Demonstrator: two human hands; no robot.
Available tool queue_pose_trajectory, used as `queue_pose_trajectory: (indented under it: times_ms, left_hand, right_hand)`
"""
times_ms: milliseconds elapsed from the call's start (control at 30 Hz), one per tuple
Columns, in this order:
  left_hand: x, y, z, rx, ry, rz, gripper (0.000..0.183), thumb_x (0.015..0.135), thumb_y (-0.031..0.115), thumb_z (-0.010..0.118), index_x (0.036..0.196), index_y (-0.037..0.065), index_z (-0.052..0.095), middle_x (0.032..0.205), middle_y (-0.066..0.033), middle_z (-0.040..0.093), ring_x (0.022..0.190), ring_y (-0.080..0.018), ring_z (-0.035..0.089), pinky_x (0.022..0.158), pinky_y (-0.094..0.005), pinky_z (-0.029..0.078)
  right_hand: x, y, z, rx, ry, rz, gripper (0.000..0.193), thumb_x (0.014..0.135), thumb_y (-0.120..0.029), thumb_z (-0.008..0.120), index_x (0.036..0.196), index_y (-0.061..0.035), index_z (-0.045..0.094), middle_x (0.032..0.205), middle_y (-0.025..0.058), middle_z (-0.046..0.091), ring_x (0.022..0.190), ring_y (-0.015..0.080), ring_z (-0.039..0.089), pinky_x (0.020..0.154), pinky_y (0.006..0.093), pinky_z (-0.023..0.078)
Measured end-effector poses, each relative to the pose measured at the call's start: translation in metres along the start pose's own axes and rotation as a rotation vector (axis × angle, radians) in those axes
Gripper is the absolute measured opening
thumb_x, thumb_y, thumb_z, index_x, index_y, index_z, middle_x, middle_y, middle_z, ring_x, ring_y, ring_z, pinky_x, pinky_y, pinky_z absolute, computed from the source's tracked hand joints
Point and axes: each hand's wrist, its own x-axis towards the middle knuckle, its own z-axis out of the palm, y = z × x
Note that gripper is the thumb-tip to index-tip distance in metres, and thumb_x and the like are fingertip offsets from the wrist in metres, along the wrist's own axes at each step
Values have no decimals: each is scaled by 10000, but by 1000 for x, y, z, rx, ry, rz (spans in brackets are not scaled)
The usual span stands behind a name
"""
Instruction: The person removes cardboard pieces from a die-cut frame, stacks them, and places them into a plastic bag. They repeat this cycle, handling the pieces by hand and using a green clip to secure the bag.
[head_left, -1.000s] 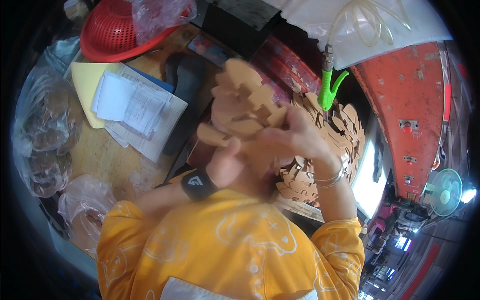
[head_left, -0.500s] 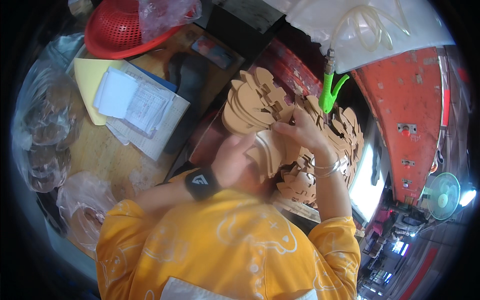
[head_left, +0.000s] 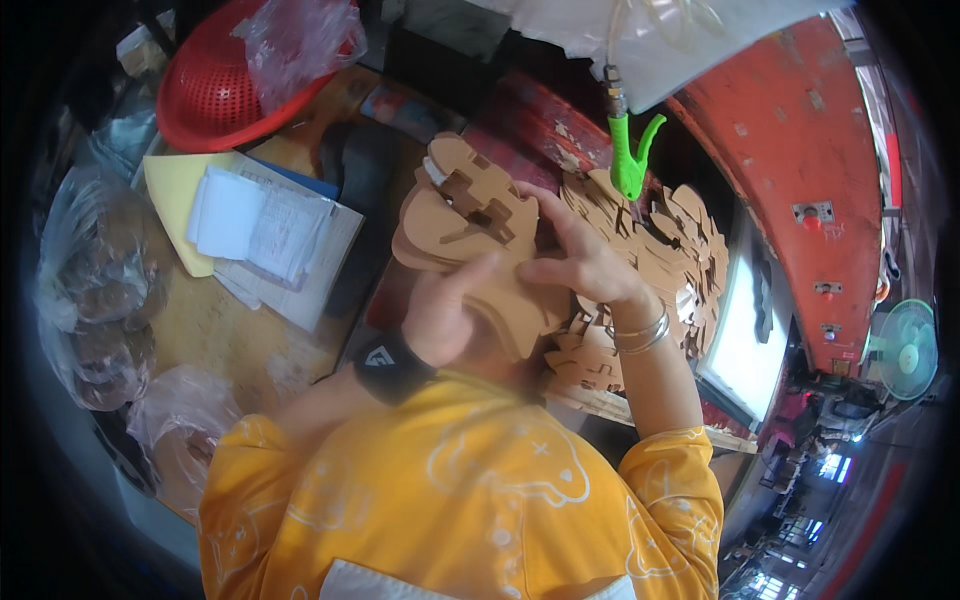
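Observation:
A stack of tan, flat cut-out sheets (head_left: pixel 470 235) with notched edges and slots is held between my two hands, in front of my chest. My left hand (head_left: pixel 445 315), with a black wristband, grips its lower left edge; the thumb lies on top and the other fingers are hidden beneath. My right hand (head_left: pixel 590 262), with bangles at the wrist, clasps the right side, thumb and forefinger spread along the edge. Just beyond that hand lies a heap of similar tan cut-out pieces (head_left: pixel 685 255).
A green air blow gun (head_left: pixel 630 160) hangs over the heap. To the left, papers (head_left: pixel 265 225) and a red basket (head_left: pixel 205 90) rest on a wooden table (head_left: pixel 205 325), with clear plastic bags (head_left: pixel 100 260) along its edge. A red metal panel (head_left: pixel 785 170) stands at right.
The fanned sheets now sit closer together as one stack, shifted slightly left. My right hand has gone from pinching their upper edge to spreading along the right side. The view has shifted a little.

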Motion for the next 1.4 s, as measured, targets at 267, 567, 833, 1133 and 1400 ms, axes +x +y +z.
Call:
queue_pose_trajectory:
  times_ms: [267, 567, 833, 1133, 1400]
  left_hand:
    - [10, 3, 0, -91, 106, -283, 430, 856, 143, 556, 1259, 68, 428, 1219, -68, 522, 1121, -233, 489, 964, -379, 375]
    - [27, 2, 5, -68, 71, -237, 382, 905, 220, 517, 1233, 38, 443, 1203, -95, 531, 1120, -255, 497, 969, -405, 373]
    - [36, 15, -4, 26, -211, -174, 424, 940, 250, 428, 1297, 25, 380, 1290, -126, 463, 1201, -275, 430, 1030, -412, 315]
    - [50, 34, -21, -194, -459, -259, 477, 869, 264, 439, 1286, 38, 401, 1301, -136, 460, 1208, -297, 422, 1042, -448, 291]
    - [58, 53, -18, -176, -540, -169, 504, 822, 201, 454, 1275, -10, 393, 1171, -171, 528, 1040, -307, 531, 914, -400, 419]
  right_hand:
    - [-4, -27, -52, -1089, 1319, -460, 570, 680, -122, 700, 1202, -103, 471, 1275, 241, 366, 1114, 404, 391, 894, 462, 385]
    - [40, 8, -68, -910, 1092, -185, 247, 734, -250, 680, 851, -39, 630, 1042, 231, 540, 881, 371, 556, 742, 425, 476]
    - [-35, -93, 1, 514, 404, -607, 229, 857, -237, 598, 886, -22, 526, 714, 22, 563, 624, 77, 548, 534, 211, 432]
    - [-61, -102, -14, 148, 634, -789, 175, 864, -144, 507, 779, 8, 525, 602, 75, 543, 492, 124, 509, 481, 240, 424]
    - [-99, -109, -14, 275, 307, -892, 332, 863, -415, 571, 813, -123, 421, 654, -29, 447, 493, 103, 453, 473, 275, 415]
